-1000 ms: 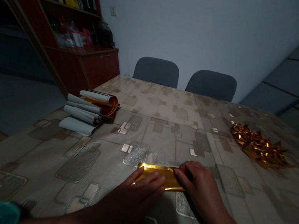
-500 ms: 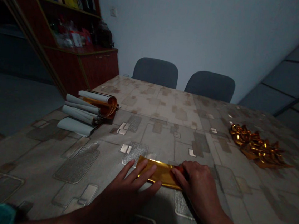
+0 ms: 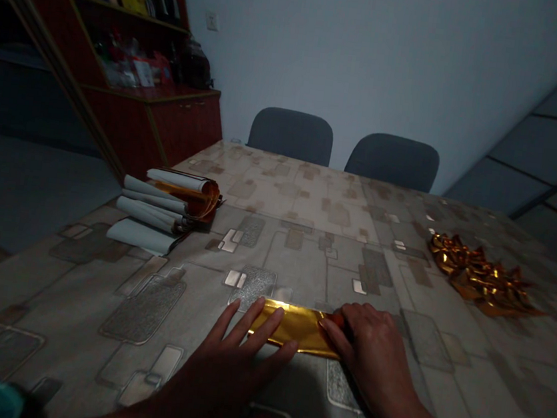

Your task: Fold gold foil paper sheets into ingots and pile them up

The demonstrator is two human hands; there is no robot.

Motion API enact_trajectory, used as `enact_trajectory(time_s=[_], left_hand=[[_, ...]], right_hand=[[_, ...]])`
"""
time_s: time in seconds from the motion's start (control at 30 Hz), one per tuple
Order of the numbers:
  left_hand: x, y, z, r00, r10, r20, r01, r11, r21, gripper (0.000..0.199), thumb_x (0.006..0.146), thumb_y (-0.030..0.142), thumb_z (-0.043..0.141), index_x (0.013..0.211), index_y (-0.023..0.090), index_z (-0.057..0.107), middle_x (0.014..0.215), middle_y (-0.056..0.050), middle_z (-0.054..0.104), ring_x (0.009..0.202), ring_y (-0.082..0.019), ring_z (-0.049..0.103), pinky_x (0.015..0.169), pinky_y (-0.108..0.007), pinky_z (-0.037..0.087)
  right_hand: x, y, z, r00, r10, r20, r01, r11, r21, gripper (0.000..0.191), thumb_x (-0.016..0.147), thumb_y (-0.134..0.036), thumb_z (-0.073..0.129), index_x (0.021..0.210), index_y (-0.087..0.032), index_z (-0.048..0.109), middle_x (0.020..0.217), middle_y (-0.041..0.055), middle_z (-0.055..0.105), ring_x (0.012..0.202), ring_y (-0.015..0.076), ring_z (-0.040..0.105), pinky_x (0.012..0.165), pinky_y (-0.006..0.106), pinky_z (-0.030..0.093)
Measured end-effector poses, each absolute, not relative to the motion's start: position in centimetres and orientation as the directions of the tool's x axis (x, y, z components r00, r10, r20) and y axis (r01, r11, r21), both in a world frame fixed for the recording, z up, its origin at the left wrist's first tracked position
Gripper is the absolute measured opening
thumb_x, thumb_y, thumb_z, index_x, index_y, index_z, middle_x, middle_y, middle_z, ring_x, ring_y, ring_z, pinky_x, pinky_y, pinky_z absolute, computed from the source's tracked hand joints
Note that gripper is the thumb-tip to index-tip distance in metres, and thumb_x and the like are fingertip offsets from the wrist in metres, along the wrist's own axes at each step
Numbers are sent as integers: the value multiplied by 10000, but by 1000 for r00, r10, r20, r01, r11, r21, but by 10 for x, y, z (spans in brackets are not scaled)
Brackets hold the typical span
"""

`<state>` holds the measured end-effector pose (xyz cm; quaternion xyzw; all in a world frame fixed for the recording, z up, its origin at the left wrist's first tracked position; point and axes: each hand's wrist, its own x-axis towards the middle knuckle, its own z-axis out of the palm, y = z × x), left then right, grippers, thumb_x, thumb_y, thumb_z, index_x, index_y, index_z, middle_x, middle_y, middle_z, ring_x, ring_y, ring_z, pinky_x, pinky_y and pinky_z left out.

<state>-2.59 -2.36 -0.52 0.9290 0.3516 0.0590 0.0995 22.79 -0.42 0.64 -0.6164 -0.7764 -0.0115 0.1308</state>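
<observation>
A folded strip of shiny gold foil paper [image 3: 302,329] lies flat on the patterned tablecloth in front of me. My left hand [image 3: 236,358] has its fingers spread, some of them resting over the strip's left end. At the right end, my right hand [image 3: 368,343] is closed with thumb and fingers pinching the paper. A bit of orange-red shows beside the right thumb, partly hidden by the fingers.
Rolled or folded sheets [image 3: 165,209], pale outside and gold inside, rest at the table's left. Folded gold foil pieces [image 3: 485,276] are grouped at the right. Two grey chairs [image 3: 291,135] stand behind the table [image 3: 309,206], with a wooden cabinet [image 3: 182,127] at the back left.
My left hand has slid slightly left along the gold foil paper, baring a little more of it. My right hand keeps its grip at the right end.
</observation>
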Motion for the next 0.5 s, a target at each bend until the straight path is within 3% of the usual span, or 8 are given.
enact_trajectory(time_s=[0.5], left_hand=[[-26,-23,-2,733,680,12,659,-715,233,839,823,495,703,1526,357,267,1613,-162,248,1466,-452,196,1071,-747,248]], right_hand=[[229,-2,5,-210,956,207,961,240,-134,214,915,-314,654,734,-199,640,702,51,673,683,257,623,667,351,363]])
